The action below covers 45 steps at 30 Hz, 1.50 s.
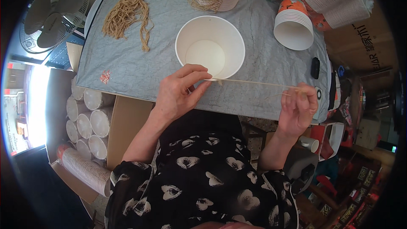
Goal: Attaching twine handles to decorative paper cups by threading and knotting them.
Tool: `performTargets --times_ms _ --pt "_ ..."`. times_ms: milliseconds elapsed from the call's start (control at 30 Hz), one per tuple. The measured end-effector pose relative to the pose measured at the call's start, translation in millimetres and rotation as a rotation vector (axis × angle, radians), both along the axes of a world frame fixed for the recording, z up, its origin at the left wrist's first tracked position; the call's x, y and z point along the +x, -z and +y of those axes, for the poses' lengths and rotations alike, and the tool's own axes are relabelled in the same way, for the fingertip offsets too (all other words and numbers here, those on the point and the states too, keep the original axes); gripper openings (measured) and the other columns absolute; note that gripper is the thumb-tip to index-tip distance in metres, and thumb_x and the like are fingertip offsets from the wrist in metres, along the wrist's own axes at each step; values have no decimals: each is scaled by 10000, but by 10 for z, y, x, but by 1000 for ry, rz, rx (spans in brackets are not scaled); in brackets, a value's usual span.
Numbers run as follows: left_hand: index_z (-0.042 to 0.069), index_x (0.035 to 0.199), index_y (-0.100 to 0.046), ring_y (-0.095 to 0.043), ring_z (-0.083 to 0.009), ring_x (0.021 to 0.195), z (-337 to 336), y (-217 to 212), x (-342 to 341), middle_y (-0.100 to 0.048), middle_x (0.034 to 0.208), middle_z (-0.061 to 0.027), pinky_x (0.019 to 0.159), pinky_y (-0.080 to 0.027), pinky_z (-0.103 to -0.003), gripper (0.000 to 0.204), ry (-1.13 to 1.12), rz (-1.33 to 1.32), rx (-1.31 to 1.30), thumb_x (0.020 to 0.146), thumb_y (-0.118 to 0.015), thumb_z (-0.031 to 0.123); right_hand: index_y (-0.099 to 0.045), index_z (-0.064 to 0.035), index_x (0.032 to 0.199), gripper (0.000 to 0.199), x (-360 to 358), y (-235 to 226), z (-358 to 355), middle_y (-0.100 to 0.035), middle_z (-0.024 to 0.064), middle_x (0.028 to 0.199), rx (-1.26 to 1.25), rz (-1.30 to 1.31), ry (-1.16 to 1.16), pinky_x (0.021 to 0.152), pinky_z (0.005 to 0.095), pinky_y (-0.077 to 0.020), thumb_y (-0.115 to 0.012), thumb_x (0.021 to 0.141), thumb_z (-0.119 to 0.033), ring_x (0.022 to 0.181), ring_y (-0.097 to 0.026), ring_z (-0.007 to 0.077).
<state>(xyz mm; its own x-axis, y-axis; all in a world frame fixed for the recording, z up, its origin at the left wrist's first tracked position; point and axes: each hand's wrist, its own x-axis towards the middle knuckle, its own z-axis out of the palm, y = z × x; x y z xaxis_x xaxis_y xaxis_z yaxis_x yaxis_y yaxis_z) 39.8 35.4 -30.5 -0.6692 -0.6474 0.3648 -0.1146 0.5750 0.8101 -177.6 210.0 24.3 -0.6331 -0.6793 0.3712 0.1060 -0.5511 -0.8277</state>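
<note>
Head view: both forearms rise from the lower edge. The left hand point(178, 93) lies palm down at the near rim of one open white paper cup point(210, 46), fingers point(196, 77) pinched on a tan string point(254, 83). The right hand point(299, 108) is raised at the bench point(263, 97) edge, fingers clenched on the string's other end, the strand taut between them. One bundle of tan strings point(129, 6) lies far left; four cup stacks point(293, 23) stand at the back.

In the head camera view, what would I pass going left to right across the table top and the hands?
Bundle of tan cords → left hand → open white paper cup → stack of upside-down cups → right hand.
</note>
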Motion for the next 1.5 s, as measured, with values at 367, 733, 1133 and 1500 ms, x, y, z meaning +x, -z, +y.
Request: performTargets --times_ms 367,733,1133,1500 --pt "63 1020 -703 -698 -269 643 119 70 -271 -720 854 -102 562 -552 -360 187 -245 -108 -172 844 -758 92 -593 38 1056 152 56 112 -14 -515 48 705 40 -88 -12 445 236 -318 -572 1009 -104 511 -384 71" --pt "31 1088 -680 -711 -187 702 183 13 -403 -711 1102 -119 571 -562 -290 243 -175 123 -142 853 -742 30 -611 8 1106 179 40 183 19 -532 54 698 54 -305 -21 453 255 -355 -556 1016 -137 505 -411 97" --pt "37 1290 -637 -672 -100 727 471 -86 -359 -700 1038 -94 594 -526 -238 435 455 102 683 886 -776 119 -626 63 1083 180 230 290 6 -687 172 824 186 -172 -181 489 243 -479 -598 991 -88 562 -601 153" --pt "-11 1023 -747 -663 -99 705 382 96 -324 -720 943 -66 607 -538 -216 174 512 149 946 930 -736 135 -644 52 1069 180 191 482 -10 -700 156 828 312 -220 -218 463 204 -401 -589 1007 -108 514 -532 95"
